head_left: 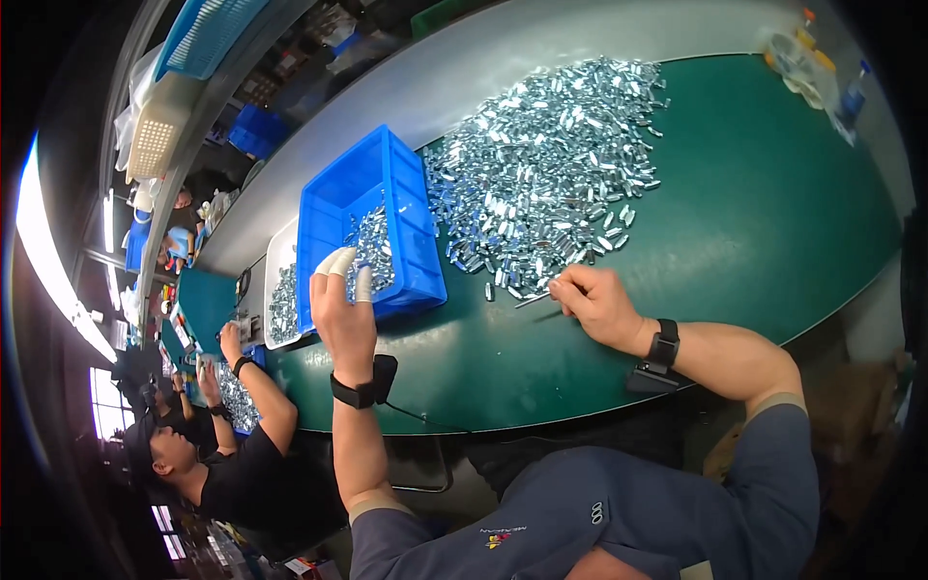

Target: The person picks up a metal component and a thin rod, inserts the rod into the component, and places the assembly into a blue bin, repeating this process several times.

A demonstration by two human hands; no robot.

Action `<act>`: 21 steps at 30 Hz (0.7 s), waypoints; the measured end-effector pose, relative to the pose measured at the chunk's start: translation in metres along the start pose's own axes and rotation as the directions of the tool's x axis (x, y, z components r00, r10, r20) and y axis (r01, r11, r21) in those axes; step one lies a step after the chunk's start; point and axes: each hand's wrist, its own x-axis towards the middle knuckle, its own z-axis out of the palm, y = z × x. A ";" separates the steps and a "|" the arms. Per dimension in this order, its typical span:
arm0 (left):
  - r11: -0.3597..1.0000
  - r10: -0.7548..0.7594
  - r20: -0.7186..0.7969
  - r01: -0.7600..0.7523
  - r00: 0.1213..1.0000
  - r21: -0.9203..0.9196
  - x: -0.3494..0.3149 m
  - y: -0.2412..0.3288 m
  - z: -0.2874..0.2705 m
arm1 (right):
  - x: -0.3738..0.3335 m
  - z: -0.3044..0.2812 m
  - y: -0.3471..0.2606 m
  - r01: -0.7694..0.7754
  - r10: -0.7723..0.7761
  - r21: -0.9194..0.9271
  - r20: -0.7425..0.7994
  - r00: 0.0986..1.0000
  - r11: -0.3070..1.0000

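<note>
Right hand [599, 307] has a thin rod [532, 301] pinched mid-frame, big shiny metal pile [551, 174] up top, left hand [344, 314] by the blue bin [414, 242], left of centre.

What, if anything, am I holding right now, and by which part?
Your right hand pinches a thin metal rod toward its right end; whether your left hand holds anything can't be told.

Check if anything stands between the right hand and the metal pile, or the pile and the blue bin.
Nothing visible blocks the right hand, holding a rod, from the pile. The blue bin's right wall stands between its inside and the pile.
</note>
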 end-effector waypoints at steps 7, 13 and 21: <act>0.987 0.087 0.433 -0.018 0.897 -0.161 -0.048 0.056 0.060 | -0.002 0.000 -0.002 0.028 -0.028 -0.003 -0.019 0.999 1.000; 0.967 -0.043 0.531 0.169 0.847 -0.192 -0.072 0.053 0.071 | 0.000 0.000 0.000 0.025 -0.025 0.004 -0.013 1.000 1.000; 0.382 -0.252 0.743 0.770 0.620 -0.512 -0.085 0.071 0.065 | 0.001 0.000 0.002 0.065 -0.062 -0.061 0.053 0.997 0.996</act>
